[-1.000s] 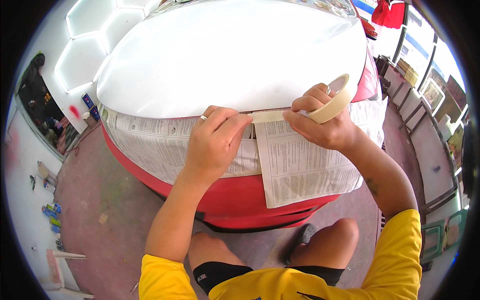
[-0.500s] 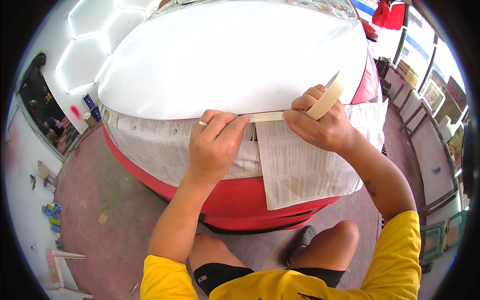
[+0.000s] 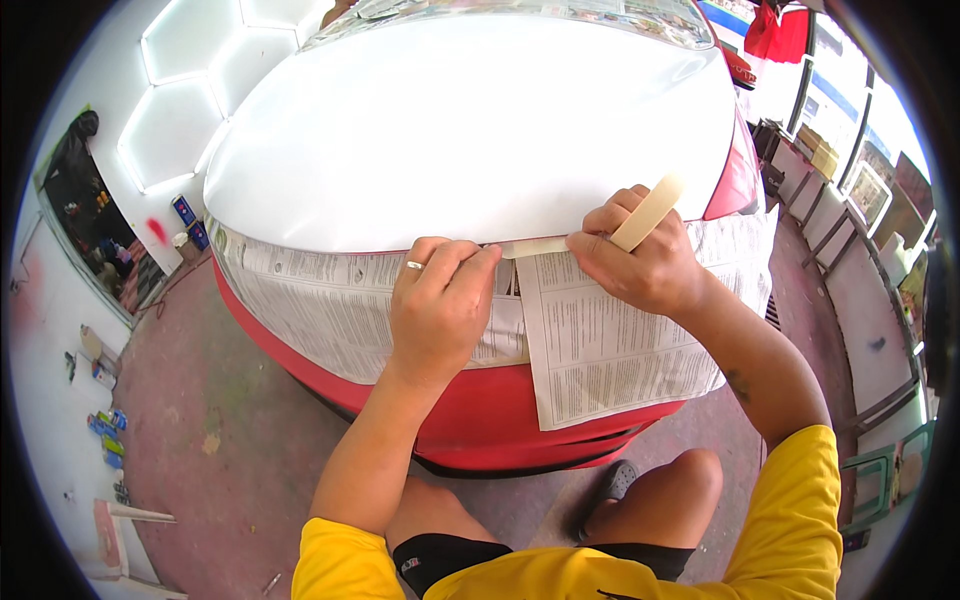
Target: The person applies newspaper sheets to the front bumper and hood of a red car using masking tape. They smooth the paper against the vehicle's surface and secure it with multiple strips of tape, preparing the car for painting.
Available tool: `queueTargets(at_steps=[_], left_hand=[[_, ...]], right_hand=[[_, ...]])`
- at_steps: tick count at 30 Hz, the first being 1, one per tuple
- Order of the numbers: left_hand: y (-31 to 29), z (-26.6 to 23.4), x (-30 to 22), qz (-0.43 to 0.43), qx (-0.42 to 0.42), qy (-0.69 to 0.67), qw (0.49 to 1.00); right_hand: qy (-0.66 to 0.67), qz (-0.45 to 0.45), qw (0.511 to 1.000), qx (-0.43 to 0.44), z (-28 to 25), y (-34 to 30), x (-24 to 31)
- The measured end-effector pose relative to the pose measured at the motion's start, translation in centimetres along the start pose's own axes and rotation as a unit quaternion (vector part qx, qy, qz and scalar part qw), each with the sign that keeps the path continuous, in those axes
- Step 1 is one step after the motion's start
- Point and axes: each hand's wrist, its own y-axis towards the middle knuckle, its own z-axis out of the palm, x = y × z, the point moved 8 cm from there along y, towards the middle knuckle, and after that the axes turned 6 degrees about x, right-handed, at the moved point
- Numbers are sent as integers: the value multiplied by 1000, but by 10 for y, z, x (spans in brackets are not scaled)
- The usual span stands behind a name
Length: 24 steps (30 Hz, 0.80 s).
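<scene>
A roll of masking tape [image 3: 650,212] is gripped in my right hand [image 3: 650,265], its fingers curled closed around it. From the roll a short strip of tape [image 3: 538,247] stretches left to the fingertips of my left hand [image 3: 440,315]. Those fingers are bent together, pinching or pressing the strip's end at the hood's lower edge. The white hood [image 3: 470,140] fills the area beyond my hands. Below its edge, newspaper sheets [image 3: 310,290] cover the car's front. One separate sheet [image 3: 610,350] hangs under the strip, overlapping the red bumper [image 3: 475,415].
My knees are bent close to the bumper. Cans and bottles [image 3: 108,430] stand along the left wall, near a white wooden frame [image 3: 115,530]. On the right are a green stool [image 3: 880,480] and a long low wall [image 3: 850,290] with railings.
The view has shifted slightly, so the car sits a little lower. The tape roll has tilted a bit in my right hand. Both hands keep nearly the same place at the hood's edge.
</scene>
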Motion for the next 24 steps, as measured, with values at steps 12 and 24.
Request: queueTargets(at_steps=[12,24], left_hand=[[1,0,-5,17,18,69,997],[5,2,-20,19,89,175,980]], right_hand=[[-7,-12,1000,27,3,-1,4],[-16,21,996,81,10,6,5]])
